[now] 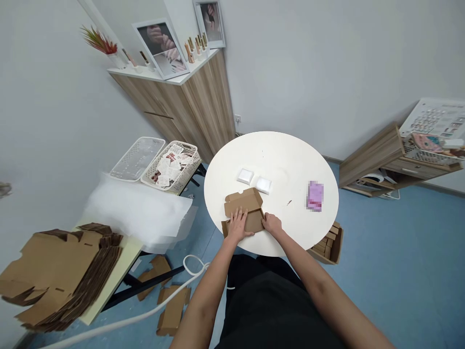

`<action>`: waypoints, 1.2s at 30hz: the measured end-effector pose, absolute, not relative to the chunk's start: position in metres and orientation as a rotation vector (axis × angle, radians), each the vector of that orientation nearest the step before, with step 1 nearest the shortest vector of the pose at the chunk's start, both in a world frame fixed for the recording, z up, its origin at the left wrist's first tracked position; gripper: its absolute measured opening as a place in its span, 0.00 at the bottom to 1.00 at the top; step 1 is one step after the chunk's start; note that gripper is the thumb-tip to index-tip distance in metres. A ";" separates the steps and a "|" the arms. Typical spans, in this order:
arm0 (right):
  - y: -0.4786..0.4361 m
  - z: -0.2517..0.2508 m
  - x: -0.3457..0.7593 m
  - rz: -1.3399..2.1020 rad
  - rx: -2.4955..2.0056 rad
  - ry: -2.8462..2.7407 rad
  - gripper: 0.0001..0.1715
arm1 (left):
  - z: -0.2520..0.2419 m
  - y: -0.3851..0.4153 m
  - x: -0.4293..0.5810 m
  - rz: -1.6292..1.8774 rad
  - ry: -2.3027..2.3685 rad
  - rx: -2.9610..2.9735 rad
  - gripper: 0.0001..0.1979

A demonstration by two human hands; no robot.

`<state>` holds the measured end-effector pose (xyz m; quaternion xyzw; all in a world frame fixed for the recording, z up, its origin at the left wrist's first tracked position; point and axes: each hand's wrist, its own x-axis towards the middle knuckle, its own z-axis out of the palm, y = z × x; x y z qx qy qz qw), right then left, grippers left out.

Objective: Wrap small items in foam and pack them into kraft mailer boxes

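A partly folded brown cardboard box [254, 222] lies on the white round table [290, 160] in front of me, its lid flap tilted up on the far side. My left hand [238, 225] rests flat on the left part of the box with fingers spread. At the right side wall, my right hand [271, 223] has its fingers closed on the cardboard edge; the fingertips are partly hidden. Just beyond the box are two small white packets, the left packet [245, 176] and the right packet [263, 185]. A blurred purple item [315, 196] lies farther right.
On a side table at left are a stack of flat cardboard blanks [61, 266], white sheets [134, 208] and a basket of cards [170, 167]. Loose cardboard [173, 310] and a white hose [160, 306] lie low at left. A carton of small boxes [329, 245] stands right of the table.
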<state>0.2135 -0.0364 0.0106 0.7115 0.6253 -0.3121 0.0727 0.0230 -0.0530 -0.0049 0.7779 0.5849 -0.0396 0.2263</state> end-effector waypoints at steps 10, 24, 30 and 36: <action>-0.034 0.020 0.216 -0.613 1.455 2.710 0.59 | -0.004 -0.042 0.022 -0.077 1.495 2.234 0.57; -0.026 -0.009 0.212 -0.815 1.417 2.549 0.71 | 0.022 -0.097 -0.027 0.504 2.380 1.664 0.14; -0.025 -0.015 0.213 -0.845 1.443 2.546 0.74 | 0.023 -0.123 0.001 0.205 2.355 1.753 0.15; -0.026 -0.012 0.212 -0.834 1.447 2.528 0.72 | 0.014 -0.110 0.023 0.143 2.244 1.791 0.16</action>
